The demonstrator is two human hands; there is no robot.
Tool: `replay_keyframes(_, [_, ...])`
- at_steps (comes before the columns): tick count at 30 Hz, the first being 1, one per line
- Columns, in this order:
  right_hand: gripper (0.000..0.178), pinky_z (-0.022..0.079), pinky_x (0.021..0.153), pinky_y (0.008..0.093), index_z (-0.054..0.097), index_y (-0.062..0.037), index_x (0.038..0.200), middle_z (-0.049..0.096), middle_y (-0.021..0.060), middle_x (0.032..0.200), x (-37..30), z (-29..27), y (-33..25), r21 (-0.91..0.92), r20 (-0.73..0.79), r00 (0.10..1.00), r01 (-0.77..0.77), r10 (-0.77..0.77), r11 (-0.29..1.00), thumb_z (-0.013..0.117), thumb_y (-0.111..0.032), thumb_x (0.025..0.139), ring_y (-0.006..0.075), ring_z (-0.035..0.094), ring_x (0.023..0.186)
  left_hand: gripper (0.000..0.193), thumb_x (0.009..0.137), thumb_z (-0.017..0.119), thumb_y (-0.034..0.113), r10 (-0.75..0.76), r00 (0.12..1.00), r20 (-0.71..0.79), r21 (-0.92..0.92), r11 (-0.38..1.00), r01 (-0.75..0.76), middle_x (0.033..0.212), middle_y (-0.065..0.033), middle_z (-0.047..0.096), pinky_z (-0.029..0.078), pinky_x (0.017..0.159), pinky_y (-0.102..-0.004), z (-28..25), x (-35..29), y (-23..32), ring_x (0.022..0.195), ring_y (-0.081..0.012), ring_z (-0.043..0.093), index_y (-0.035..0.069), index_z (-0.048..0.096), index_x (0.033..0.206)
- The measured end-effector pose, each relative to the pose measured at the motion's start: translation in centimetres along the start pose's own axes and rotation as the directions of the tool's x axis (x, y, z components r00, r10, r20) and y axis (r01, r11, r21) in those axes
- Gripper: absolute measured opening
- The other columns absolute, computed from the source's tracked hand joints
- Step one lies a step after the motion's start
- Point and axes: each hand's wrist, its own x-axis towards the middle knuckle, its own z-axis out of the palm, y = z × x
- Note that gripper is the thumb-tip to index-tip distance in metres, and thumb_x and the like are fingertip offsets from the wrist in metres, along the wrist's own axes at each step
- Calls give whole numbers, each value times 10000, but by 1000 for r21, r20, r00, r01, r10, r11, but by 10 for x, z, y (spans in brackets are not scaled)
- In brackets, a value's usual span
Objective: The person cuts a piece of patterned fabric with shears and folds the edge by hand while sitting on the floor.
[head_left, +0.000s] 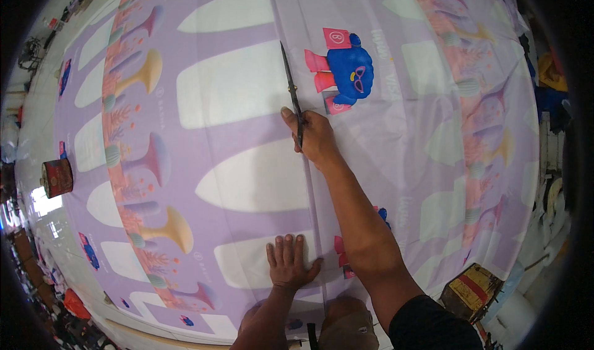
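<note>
A large sheet of lilac printed fabric (241,130) spreads out beneath both my hands, with white panels, coral and mushroom shapes, and blue furry characters printed on it. My right hand (314,136) grips a pair of dark scissors (291,81) by the handles, its fingers wrapped round them. The blades point away from me and lie along a lengthwise line in the fabric between the white panels and the blue character (351,68). Nearer to me, my left hand (291,262) presses flat on a white panel, fingers spread, holding nothing.
A rusty red metal block (57,178) sits on the fabric's left edge. At the lower right stands a worn yellow and red tin (473,291) on the fabric's corner. My knees (349,322) rest at the near edge. Assorted clutter lines the floor on both sides.
</note>
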Motion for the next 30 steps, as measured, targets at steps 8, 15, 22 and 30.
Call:
replay_keyframes(8, [598,394,433,274,487,-77,670,454,1,548,29,4,-8,-99,-23,997,67,-70,993,728,-589,862,117,456,442,820,799,691,592,20,997,-75,11,1000,-20,1388,-225,470,259,1126,-665,3,2,-4,1359,-457,400,35,529,1378])
replay_keyframes(15, [676,480,509,337,527,-36,660,520,62,551,85,7,-57,-103,4,999,39,-39,994,653,-665,872,186,592,511,793,763,717,591,-20,999,-27,22,1000,21,1402,-178,478,275,1129,-641,0,-2,1,1384,-407,380,94,575,1365])
replay_keyframes(22, [634,417,448,295,483,-76,612,470,22,563,89,4,-46,-94,0,996,86,-86,992,711,-612,862,138,497,455,782,755,736,535,-19,999,-43,-4,1000,19,1351,-189,491,298,1100,-633,-8,6,6,1334,-399,417,62,564,1354])
replay_keyframes(30, [620,431,452,282,515,-60,650,489,25,575,90,1,-50,-67,24,997,71,-69,995,713,-610,860,129,503,461,551,864,656,230,-81,847,-526,-97,995,34,1360,-268,512,343,1080,-531,-72,316,-70,1274,-452,455,-5,524,1344])
